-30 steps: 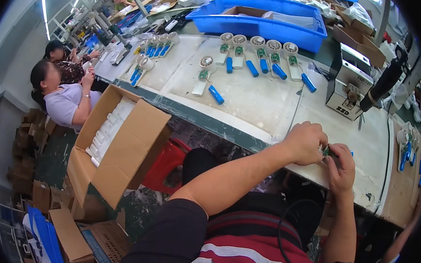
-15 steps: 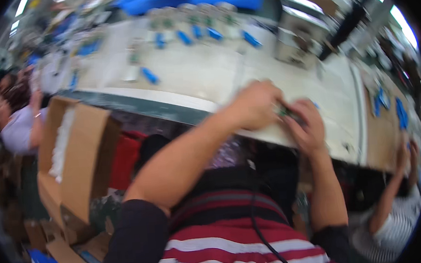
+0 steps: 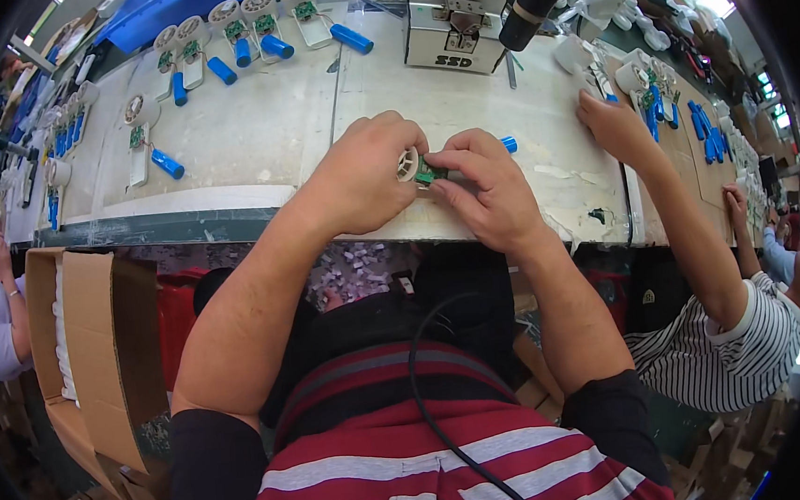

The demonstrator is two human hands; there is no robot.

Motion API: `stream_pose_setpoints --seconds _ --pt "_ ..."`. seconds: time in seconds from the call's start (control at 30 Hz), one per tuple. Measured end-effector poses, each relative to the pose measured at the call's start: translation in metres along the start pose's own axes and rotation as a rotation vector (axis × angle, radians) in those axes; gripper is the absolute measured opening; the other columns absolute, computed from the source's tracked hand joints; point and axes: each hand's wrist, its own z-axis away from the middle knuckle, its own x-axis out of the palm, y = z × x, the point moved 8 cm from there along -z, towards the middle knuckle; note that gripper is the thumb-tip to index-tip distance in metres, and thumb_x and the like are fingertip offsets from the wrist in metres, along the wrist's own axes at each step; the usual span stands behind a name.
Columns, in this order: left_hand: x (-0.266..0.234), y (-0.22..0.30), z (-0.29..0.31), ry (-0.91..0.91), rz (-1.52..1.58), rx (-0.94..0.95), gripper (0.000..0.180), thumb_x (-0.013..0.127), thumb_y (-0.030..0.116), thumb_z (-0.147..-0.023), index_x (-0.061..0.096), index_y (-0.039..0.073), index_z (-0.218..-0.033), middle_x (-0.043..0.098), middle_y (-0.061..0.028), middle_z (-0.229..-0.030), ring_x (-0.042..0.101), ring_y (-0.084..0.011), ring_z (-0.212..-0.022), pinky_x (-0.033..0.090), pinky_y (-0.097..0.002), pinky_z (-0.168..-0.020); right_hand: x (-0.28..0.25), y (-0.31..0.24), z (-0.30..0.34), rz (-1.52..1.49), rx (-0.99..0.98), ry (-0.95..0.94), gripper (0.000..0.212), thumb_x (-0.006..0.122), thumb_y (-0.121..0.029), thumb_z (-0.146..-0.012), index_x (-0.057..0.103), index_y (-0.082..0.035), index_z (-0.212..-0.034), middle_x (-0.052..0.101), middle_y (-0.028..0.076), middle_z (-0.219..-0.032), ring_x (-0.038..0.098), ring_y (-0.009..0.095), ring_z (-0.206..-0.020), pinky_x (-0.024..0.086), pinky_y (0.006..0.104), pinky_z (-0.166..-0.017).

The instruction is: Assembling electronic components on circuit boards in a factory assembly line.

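My left hand [image 3: 371,175] is closed round a white plastic housing, whose round, spoked end [image 3: 407,165] shows at the fingertips. Thumb and fingers of my right hand [image 3: 494,191] pinch a small green circuit board [image 3: 429,172] against that round end. The rest of the housing is hidden inside my left hand. Just beyond my right fingers a blue cylindrical battery [image 3: 508,145] pokes out; whether a wire joins it to the board I cannot tell. Both hands are above the near part of the white worktable [image 3: 261,153].
Along the back stand several white housings [image 3: 307,18] with green boards and blue batteries; one more [image 3: 138,158] lies left. A metal machine [image 3: 457,20] stands behind my hands. At right, a co-worker's hand [image 3: 616,125] reaches over the table. An open cardboard box [image 3: 97,340] is at lower left.
My view has swung right and steadied, so the table's things appear further left. My hands stay together on the housing and board. A co-worker's arm now stretches onto the table at the right.
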Motion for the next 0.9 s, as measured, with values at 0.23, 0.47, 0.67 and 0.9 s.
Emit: stream_pose_setpoints --seconds 0.23,0.47,0.67,0.9 --pt "-0.002 0.001 0.001 -0.005 0.014 0.019 0.03 0.082 0.011 -0.082 0.07 0.004 -0.109 0.067 -0.0157 -0.105 0.066 -0.0381 -0.103 0.053 -0.0448 -0.093 0.0 0.001 -0.008 -0.042 0.063 -0.076 0.029 0.082 -0.01 -0.087 0.076 -0.007 -0.115 0.066 0.011 -0.108 0.063 0.034 -0.106 0.049 0.0439 -0.093" --pt "-0.002 0.002 -0.001 -0.01 -0.012 -0.015 0.03 0.079 0.011 -0.082 0.07 0.004 -0.109 0.067 -0.0153 -0.104 0.065 -0.0372 -0.102 0.053 -0.044 -0.092 -0.005 0.005 -0.011 -0.038 -0.004 -0.111 0.029 0.081 -0.008 -0.088 0.076 -0.008 -0.117 0.067 0.012 -0.109 0.065 0.034 -0.103 0.053 0.0441 -0.09" --pt "-0.003 -0.001 -0.002 -0.033 0.05 -0.017 0.031 0.079 0.014 -0.083 0.07 0.003 -0.11 0.067 -0.015 -0.104 0.065 -0.0353 -0.1 0.053 -0.0434 -0.09 -0.011 0.002 -0.009 -0.153 0.018 -0.014 0.033 0.079 -0.003 -0.089 0.076 -0.007 -0.122 0.069 0.013 -0.11 0.066 0.033 -0.1 0.055 0.0422 -0.088" --pt "-0.001 -0.001 -0.004 0.075 0.031 -0.06 0.025 0.08 0.017 -0.08 0.075 0.004 -0.1 0.07 -0.0136 -0.097 0.067 -0.0364 -0.094 0.054 -0.0446 -0.086 -0.012 0.004 -0.002 -0.168 -0.007 0.044 0.032 0.079 -0.002 -0.09 0.075 -0.004 -0.121 0.07 0.014 -0.115 0.067 0.033 -0.102 0.056 0.0407 -0.088"
